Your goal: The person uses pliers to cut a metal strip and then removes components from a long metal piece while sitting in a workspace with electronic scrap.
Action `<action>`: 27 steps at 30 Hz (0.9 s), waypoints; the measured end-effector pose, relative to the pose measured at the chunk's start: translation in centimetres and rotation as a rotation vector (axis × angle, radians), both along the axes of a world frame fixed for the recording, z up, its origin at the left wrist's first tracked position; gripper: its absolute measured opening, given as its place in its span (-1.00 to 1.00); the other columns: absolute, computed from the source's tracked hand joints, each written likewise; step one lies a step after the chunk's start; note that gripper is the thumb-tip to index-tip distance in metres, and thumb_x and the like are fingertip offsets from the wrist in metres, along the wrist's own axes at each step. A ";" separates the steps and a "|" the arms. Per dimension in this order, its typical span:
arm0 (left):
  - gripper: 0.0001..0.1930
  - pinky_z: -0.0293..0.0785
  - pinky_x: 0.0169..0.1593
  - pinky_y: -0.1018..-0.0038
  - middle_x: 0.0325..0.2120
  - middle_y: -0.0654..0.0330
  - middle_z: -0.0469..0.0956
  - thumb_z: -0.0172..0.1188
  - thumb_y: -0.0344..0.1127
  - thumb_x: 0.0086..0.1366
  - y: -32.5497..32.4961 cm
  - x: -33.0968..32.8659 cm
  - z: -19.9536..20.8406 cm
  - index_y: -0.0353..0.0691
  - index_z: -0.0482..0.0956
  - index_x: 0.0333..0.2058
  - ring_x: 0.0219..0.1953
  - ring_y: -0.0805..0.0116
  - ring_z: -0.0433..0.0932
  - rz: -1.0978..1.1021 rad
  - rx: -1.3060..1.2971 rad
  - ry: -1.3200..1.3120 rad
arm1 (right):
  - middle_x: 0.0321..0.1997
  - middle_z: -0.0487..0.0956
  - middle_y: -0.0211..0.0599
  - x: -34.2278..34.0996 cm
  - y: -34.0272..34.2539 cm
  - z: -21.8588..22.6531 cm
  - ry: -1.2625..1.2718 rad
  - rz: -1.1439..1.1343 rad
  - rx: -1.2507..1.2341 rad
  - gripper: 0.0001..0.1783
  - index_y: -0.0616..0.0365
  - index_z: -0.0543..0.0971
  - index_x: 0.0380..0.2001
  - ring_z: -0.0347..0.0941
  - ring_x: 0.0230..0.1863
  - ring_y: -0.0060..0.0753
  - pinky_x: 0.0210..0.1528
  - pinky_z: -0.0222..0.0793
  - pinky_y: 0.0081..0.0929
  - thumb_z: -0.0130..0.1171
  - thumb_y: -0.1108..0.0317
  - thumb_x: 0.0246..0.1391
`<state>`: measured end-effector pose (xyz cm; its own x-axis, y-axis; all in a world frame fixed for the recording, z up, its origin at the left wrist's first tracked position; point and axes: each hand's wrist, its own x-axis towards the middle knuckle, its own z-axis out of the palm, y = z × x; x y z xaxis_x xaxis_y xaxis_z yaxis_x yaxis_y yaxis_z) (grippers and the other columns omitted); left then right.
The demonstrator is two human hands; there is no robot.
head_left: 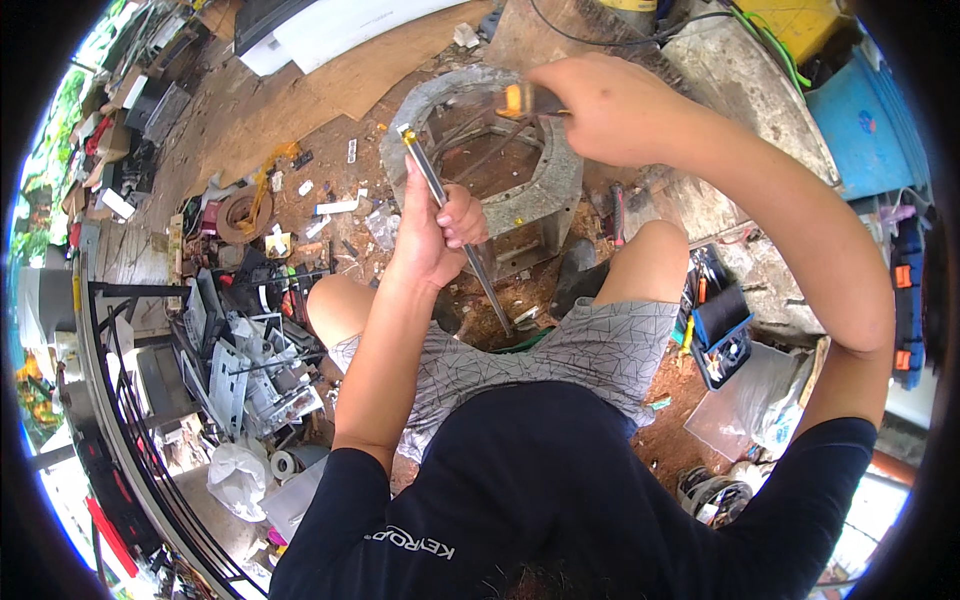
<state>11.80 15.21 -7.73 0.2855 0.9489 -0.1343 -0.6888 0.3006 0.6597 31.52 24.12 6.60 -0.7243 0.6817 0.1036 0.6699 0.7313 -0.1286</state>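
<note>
My left hand (pixel 435 225) grips a long thin metal rod (pixel 455 232) with a yellow top end; the rod slants down to the ground between my knees. My right hand (pixel 600 105) is raised over a grey hexagonal metal housing (pixel 555 190) and is closed on a tool with a yellow-orange handle (pixel 517 99). The tool's dark shaft reaches down into the housing's open middle. The housing stands on the dirt ground just in front of my knees.
A pile of grey metal brackets and parts (pixel 250 375) lies at the left. An open blue tool case (pixel 722 335) sits on the right by my knee. A blue bin (pixel 865 120) stands at the far right, wooden boards (pixel 300 100) at the back left.
</note>
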 end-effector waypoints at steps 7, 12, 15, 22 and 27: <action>-0.29 -0.06 -0.55 0.58 -0.85 0.44 0.01 -0.38 0.49 0.24 0.1 0.0 0.6 0.04 0.07 -0.82 -0.76 0.55 -0.02 -0.011 0.015 0.024 | -0.28 0.60 0.03 -0.1 0.2 -0.5 -0.023 -0.131 -0.183 -0.68 0.20 0.57 -0.24 0.55 -0.27 0.02 -0.19 0.47 -0.15 0.00 0.46 -0.13; -0.29 -0.05 -0.55 0.58 -0.83 0.44 0.03 -0.37 0.49 0.24 0.0 0.0 0.8 0.03 0.08 -0.80 -0.75 0.55 -0.01 0.014 0.012 0.047 | -0.17 0.58 -0.12 -0.3 -0.6 -0.5 0.146 -0.409 -0.962 -0.51 0.20 0.46 -0.04 0.52 -0.08 -0.30 -0.19 0.48 -0.37 -0.10 0.59 -0.13; -0.29 -0.05 -0.56 0.58 -0.83 0.44 0.04 -0.37 0.48 0.25 0.1 -0.1 0.8 0.02 0.08 -0.80 -0.75 0.54 -0.01 0.030 -0.027 0.076 | -0.16 0.58 -0.15 -0.5 -1.4 -1.7 0.390 -0.372 -1.153 -0.53 0.21 0.41 0.01 0.51 -0.07 -0.34 -0.21 0.49 -0.41 -0.08 0.56 -0.07; -0.30 -0.04 -0.56 0.59 -0.82 0.43 0.02 -0.36 0.48 0.25 0.0 0.0 0.6 0.01 0.08 -0.79 -0.75 0.54 -0.02 0.082 -0.067 0.144 | -0.08 0.50 -0.17 -1.3 -1.4 -3.6 0.052 -0.076 -0.033 -0.50 0.16 0.38 -0.02 0.45 0.01 -0.16 -0.12 0.48 -0.29 0.00 0.60 -0.14; -0.30 -0.01 -0.52 0.58 -0.83 0.44 0.00 -0.36 0.48 0.25 0.0 0.1 0.5 0.02 0.08 -0.78 -0.75 0.54 -0.02 0.081 -0.036 0.162 | -0.17 0.48 -0.17 -2.2 -0.9 -3.1 0.067 -0.039 0.325 -0.65 0.16 0.41 -0.15 0.43 -0.06 -0.07 -0.17 0.48 -0.20 0.02 0.54 -0.10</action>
